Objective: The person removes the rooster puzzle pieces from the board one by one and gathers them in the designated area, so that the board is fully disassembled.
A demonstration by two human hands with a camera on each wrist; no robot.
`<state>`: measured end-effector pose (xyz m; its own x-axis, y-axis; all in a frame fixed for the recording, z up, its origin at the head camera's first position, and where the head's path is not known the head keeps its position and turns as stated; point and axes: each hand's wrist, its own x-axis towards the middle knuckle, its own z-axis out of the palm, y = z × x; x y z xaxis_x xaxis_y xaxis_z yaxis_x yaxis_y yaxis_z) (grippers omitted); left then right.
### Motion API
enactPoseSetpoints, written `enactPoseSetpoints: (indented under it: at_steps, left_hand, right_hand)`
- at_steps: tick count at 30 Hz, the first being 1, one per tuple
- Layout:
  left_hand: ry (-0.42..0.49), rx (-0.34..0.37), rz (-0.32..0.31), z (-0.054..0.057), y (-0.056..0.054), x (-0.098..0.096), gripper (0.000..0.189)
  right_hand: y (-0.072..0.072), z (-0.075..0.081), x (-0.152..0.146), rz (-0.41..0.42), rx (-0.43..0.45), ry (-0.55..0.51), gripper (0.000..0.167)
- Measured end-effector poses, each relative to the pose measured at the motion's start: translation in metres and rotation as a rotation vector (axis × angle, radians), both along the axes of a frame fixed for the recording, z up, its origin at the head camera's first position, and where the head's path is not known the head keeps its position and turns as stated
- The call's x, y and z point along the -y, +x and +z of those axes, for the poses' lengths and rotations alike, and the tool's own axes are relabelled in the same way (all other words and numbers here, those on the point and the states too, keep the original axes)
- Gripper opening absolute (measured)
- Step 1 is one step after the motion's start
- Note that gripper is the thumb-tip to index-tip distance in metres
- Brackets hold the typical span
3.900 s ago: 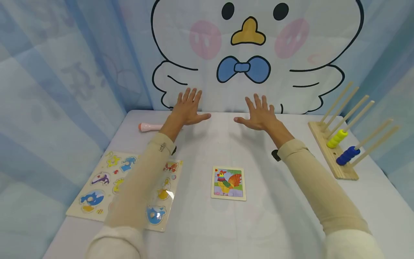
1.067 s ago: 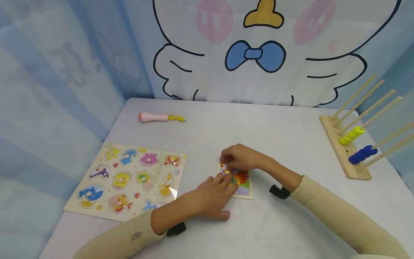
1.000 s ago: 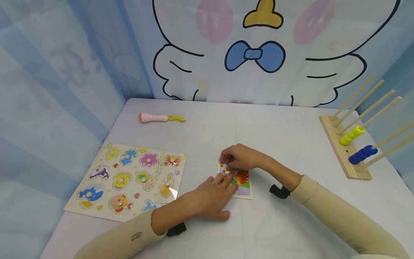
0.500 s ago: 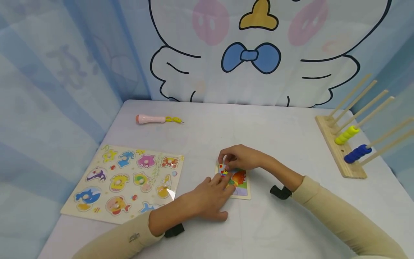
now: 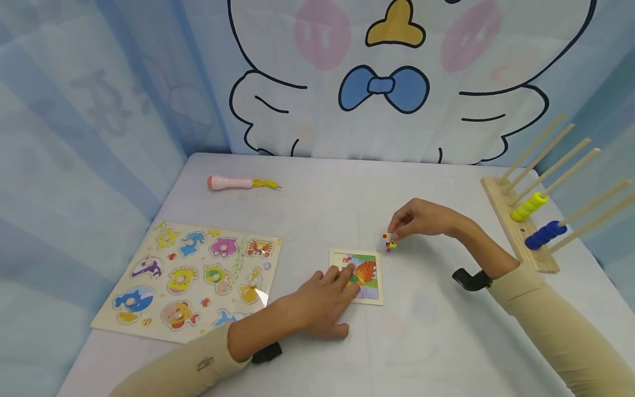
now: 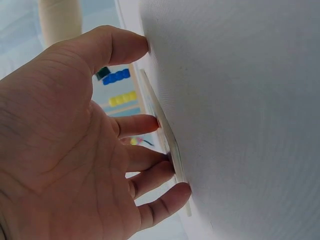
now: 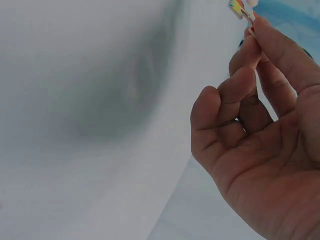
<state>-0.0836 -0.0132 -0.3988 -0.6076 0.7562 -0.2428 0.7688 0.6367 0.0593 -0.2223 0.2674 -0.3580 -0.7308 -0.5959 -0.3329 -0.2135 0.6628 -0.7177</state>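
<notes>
A small square rooster jigsaw puzzle (image 5: pixel 368 275) in a pale wooden frame lies mid-table. Fingertips of my left hand (image 5: pixel 324 303) press on its left part, the thumb resting on the table; the left wrist view has them along the frame's edge (image 6: pixel 172 145). Up and to the right of the frame, my right hand (image 5: pixel 424 219) pinches a small colourful puzzle piece (image 5: pixel 389 242) between thumb and finger. In the right wrist view this piece (image 7: pixel 242 9) shows at the top, above the curled fingers. The puzzle's upper left shows a paler patch.
At the left lies a large knob puzzle board (image 5: pixel 198 275) with sea animals. A pink toy microphone (image 5: pixel 230 182) with a yellow cord rests near the back edge. On the right stands a wooden peg stand (image 5: pixel 521 226) with yellow rings (image 5: pixel 529 207) and blue rings (image 5: pixel 545 235).
Both hands came down from the back of the table to the puzzle. My right hand has since lifted a piece from its upper left and moved right; my left hand stays put.
</notes>
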Motion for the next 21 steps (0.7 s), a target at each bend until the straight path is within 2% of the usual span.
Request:
enactPoseSetpoints:
  at_steps: [4,9,13,21]
  left_hand:
    - [0.01,0.0,-0.002,0.001,0.0,0.001,0.06]
    - [0.015,-0.009,-0.006,0.001,0.001,0.002,0.059]
    - [0.014,-0.012,-0.002,0.001,0.0,0.003,0.059]
    - [-0.001,-0.024,-0.006,0.001,0.002,0.002,0.061]
  right_hand:
    - [-0.003,-0.013,-0.011,-0.021,0.016,0.043,0.01]
    - [-0.005,-0.026,-0.012,-0.004,-0.086,0.073,0.007]
    - [-0.005,-0.031,-0.01,0.001,-0.145,0.109,0.007]
    - [0.0,-0.033,-0.008,-0.036,-0.182,0.118,0.004]
